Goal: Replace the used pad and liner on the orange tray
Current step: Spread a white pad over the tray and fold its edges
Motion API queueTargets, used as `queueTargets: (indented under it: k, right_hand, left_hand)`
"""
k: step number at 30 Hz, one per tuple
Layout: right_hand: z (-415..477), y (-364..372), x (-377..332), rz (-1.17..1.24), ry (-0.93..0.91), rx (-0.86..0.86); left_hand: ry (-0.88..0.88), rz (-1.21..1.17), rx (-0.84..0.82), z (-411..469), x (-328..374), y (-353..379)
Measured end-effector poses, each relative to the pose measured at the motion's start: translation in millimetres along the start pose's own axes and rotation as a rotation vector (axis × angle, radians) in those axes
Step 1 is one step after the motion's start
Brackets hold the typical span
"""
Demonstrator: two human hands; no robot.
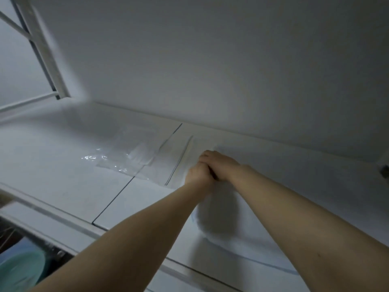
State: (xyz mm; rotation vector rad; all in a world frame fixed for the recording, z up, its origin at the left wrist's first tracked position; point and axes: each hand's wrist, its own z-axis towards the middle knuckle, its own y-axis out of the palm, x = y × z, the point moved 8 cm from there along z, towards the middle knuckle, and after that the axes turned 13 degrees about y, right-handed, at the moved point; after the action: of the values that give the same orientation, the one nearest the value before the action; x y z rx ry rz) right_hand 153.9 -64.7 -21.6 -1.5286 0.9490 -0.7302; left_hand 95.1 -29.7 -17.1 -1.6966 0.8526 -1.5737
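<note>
I am looking up at a high white shelf top (63,178). My left hand (196,174) and my right hand (220,163) meet there, fingers curled on the edge of a white pad (219,218). The pad droops from my hands toward me, its thin blue border trailing to the lower right. Just left of my hands lies a flat stack of white sheets (179,157). Further left lies a clear plastic liner (120,159), shiny and crumpled. The orange tray is out of view.
A white wall (231,70) rises right behind the shelf. A white window frame (42,55) stands at the upper left. A dark seam (117,197) splits the shelf top. Below its front edge, at the lower left, sits something teal (21,270).
</note>
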Motion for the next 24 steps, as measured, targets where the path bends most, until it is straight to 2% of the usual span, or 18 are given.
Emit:
queueTargets:
  k: [5,8,12,14,18,24]
  right_hand:
    - [10.6,2.5,-7.1,-0.208,-0.021,0.017]
    - [12.8,4.7,-9.4,-0.259,-0.05,0.031]
    - [5.2,3.1,-13.3,-0.219,-0.128,-0.006]
    - [-3.3,-1.0,-18.1,-0.149,-0.188,-0.006]
    - [-23.2,-1.8,-31.5,-0.036,-0.292,-0.052]
    - [-23.1,17.8,-37.9,-0.274,-0.279,-0.039]
  left_hand:
    - [-0.016,-0.14,0.001,-6.5,-0.9,-4.8]
    - [-0.09,-0.21,0.038,-14.2,-12.5,-8.0]
    - [-0.166,0.052,0.053,-33.2,-27.6,-30.0]
    - [-0.149,0.058,0.025,-40.3,-28.7,-33.0]
    - [-0.218,-0.112,-0.022,-52.0,-28.7,-20.6]
    - [-0.362,-0.355,-0.012,-63.1,-24.8,-5.3]
